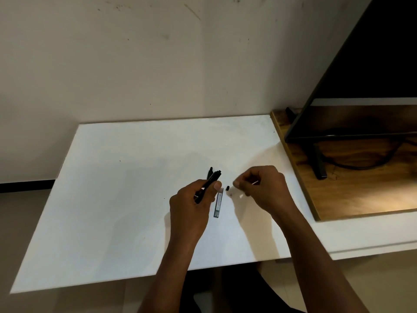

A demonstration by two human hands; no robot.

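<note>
Gripping black pens [212, 178], the left hand [194, 206] sits just left of the case [218, 205] on the board [112, 188]; right of the case, the right hand [262, 188] pinches a thin white stick [255, 182].

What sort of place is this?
Probably a home or office desk: a white tabletop against a plain wall, a flat screen on a wooden board, a black pen in the left hand.

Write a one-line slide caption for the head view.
Left hand grips slim black pens, right hand pinches a thin white stick, beside a flat grey rectangular case on the white table.
</note>
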